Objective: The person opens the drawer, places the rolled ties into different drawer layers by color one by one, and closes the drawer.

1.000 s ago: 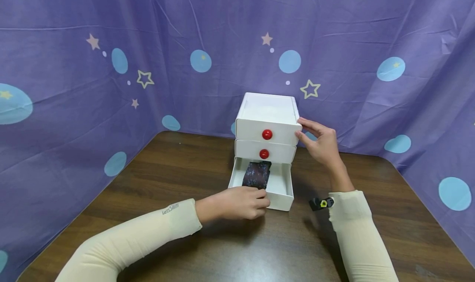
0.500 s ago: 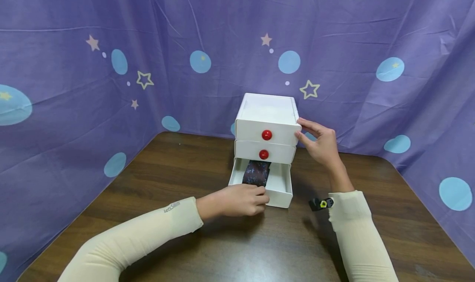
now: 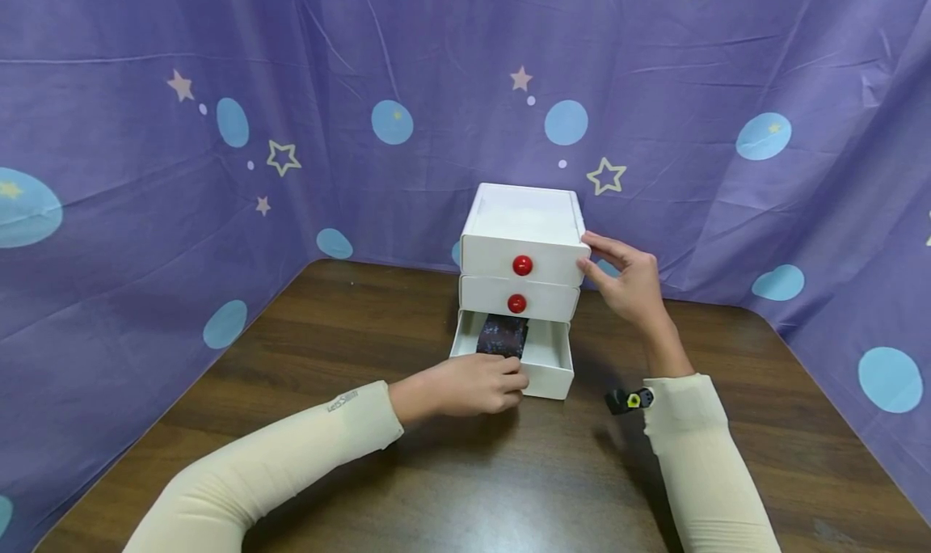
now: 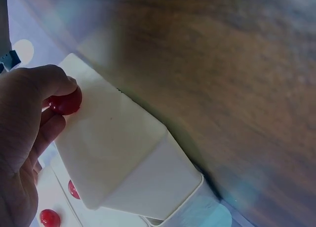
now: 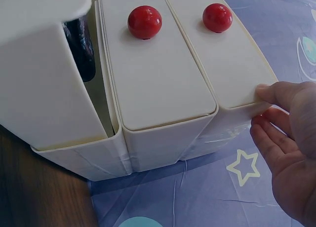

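Observation:
A white cabinet of three drawers (image 3: 527,213) stands at the back of the table. Its bottom drawer (image 3: 551,382) is pulled partly out. Inside lies a folded dark necktie (image 3: 502,335) with a small bluish pattern; its near end is hidden behind my left hand (image 3: 476,385). In the left wrist view, that hand's thumb and fingers pinch the bottom drawer's red knob (image 4: 68,102). My right hand (image 3: 631,286) grips the cabinet's upper right front corner, thumb on the front face and fingers along the side, as the right wrist view shows.
Two more red knobs (image 5: 144,22) mark the upper and middle drawers, both closed. Under the cabinet is a brown wooden table (image 3: 349,318). A purple curtain (image 3: 436,44) with stars and blue dots hangs behind and along the sides. A small black device (image 3: 629,400) sits at my right cuff.
My left hand has moved away from me, and the bottom drawer has slid a little further in with it. More of the necktie is under the cabinet. My right hand has stayed put.

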The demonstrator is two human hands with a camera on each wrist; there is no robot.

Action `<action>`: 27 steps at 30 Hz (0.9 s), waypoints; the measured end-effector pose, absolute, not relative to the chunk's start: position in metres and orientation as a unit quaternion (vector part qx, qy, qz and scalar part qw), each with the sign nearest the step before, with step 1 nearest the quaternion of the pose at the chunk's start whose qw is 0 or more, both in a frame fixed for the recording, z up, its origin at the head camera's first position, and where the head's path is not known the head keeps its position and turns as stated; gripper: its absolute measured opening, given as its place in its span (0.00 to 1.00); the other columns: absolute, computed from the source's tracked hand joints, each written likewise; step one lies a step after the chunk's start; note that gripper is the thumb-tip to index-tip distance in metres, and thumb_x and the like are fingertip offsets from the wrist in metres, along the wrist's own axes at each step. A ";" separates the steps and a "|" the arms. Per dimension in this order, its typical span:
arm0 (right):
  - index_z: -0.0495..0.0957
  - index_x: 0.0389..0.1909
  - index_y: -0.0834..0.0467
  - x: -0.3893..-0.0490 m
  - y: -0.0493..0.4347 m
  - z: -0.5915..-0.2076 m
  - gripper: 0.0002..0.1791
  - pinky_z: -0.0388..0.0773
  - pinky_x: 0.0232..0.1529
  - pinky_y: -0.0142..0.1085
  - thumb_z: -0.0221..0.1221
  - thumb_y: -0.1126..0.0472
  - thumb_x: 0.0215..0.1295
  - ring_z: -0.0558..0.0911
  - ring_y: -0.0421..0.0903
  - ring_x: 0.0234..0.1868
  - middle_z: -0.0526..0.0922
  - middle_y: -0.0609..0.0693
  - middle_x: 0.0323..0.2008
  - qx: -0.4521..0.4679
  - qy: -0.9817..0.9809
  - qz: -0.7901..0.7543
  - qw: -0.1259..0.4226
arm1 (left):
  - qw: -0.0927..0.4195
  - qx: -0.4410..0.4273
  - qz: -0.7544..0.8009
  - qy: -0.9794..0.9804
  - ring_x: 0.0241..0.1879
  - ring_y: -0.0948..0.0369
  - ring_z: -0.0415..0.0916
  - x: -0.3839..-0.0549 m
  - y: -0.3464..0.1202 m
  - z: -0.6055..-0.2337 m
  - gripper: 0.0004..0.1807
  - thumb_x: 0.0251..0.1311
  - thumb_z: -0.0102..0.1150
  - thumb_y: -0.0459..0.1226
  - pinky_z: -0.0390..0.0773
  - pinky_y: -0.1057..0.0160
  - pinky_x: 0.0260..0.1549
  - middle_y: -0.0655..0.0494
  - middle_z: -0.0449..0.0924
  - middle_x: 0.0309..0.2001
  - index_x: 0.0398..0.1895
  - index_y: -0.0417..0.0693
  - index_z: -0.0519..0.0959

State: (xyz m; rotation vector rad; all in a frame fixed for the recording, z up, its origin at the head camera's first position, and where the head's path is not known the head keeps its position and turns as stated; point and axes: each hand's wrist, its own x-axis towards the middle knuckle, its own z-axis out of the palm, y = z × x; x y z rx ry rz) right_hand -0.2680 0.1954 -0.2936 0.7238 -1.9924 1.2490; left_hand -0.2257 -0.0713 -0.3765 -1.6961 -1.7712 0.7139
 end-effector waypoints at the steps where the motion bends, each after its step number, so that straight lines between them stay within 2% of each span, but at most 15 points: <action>1: 0.80 0.52 0.77 -0.268 0.195 -0.294 0.19 0.79 0.54 0.27 0.66 0.81 0.58 0.85 0.58 0.52 0.83 0.70 0.53 0.277 -0.763 0.479 0.334 | 0.290 -0.635 0.267 -0.664 0.49 0.59 0.72 -0.226 -0.071 -0.376 0.06 0.71 0.60 0.40 0.78 0.65 0.51 0.60 0.78 0.49 0.44 0.59 0.86; 5: 0.81 0.52 0.77 -0.270 0.196 -0.295 0.19 0.79 0.55 0.27 0.66 0.81 0.59 0.85 0.58 0.52 0.83 0.70 0.53 0.273 -0.764 0.482 0.330 | 0.293 -0.635 0.265 -0.663 0.49 0.58 0.72 -0.227 -0.070 -0.376 0.06 0.70 0.60 0.40 0.78 0.65 0.50 0.59 0.78 0.48 0.43 0.59 0.86; 11: 0.82 0.54 0.72 -0.292 0.207 -0.310 0.20 0.78 0.55 0.25 0.68 0.79 0.59 0.85 0.56 0.53 0.84 0.66 0.55 0.272 -0.764 0.482 0.332 | 0.290 -0.638 0.255 -0.666 0.49 0.58 0.72 -0.230 -0.070 -0.376 0.06 0.69 0.61 0.39 0.78 0.65 0.51 0.59 0.78 0.48 0.44 0.58 0.86; 19: 0.81 0.52 0.77 -0.268 0.196 -0.294 0.19 0.79 0.54 0.26 0.66 0.81 0.59 0.85 0.62 0.52 0.83 0.70 0.53 0.274 -0.768 0.473 0.335 | 0.296 -0.641 0.254 -0.661 0.49 0.58 0.72 -0.231 -0.070 -0.378 0.06 0.69 0.60 0.39 0.78 0.65 0.51 0.59 0.78 0.47 0.43 0.58 0.86; 24: 0.81 0.52 0.76 -0.268 0.196 -0.294 0.19 0.79 0.54 0.27 0.67 0.80 0.59 0.85 0.57 0.52 0.83 0.70 0.53 0.269 -0.770 0.472 0.334 | 0.299 -0.641 0.253 -0.660 0.48 0.58 0.72 -0.231 -0.070 -0.377 0.06 0.69 0.59 0.39 0.77 0.64 0.51 0.59 0.78 0.47 0.42 0.58 0.86; 27: 0.81 0.52 0.77 -0.269 0.196 -0.294 0.19 0.79 0.54 0.26 0.67 0.81 0.59 0.85 0.60 0.52 0.83 0.70 0.53 0.270 -0.769 0.474 0.334 | 0.297 -0.640 0.248 -0.664 0.49 0.58 0.72 -0.232 -0.070 -0.377 0.07 0.70 0.60 0.39 0.78 0.65 0.52 0.59 0.78 0.48 0.44 0.57 0.86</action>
